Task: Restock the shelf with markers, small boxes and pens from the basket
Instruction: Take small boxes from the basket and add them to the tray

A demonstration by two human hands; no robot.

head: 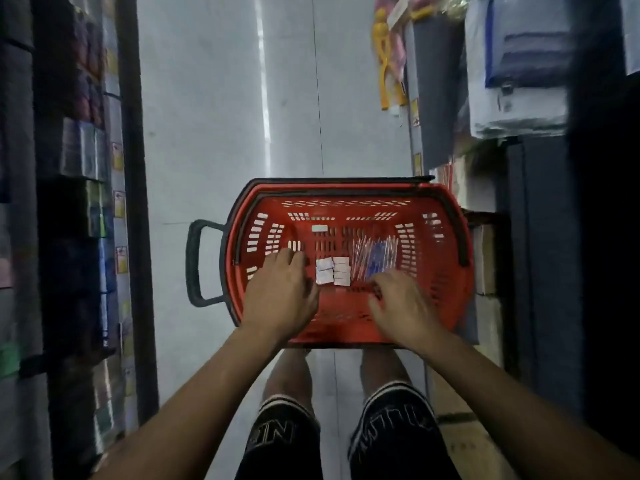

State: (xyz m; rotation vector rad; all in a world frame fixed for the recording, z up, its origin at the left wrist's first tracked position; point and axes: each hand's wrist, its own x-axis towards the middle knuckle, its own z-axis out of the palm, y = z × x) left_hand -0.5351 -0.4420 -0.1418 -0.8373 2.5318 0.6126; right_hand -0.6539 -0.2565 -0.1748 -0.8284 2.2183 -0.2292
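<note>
1. While a person stands in a shop aisle, a red basket (349,327) sits on the floor (214,133) before their knees, seen from the head camera.
2. Small white boxes (333,270) lie on the basket's bottom, just right of the left hand (282,292), whose fingers curl downward; whether they grip anything is unclear.
3. Bundled pens (375,254) lie just beyond the right hand (401,306), its blurred fingers bent toward them.
4. Stocked shelves (86,150) flank both sides.

You wear black shorts (341,441) with striped white-and-black hem bands and pale outlined lettering on each of the 2 legs, while your 2 forearms, your left hand (282,294) and your right hand (403,306) are bare and sleeveless.
</note>
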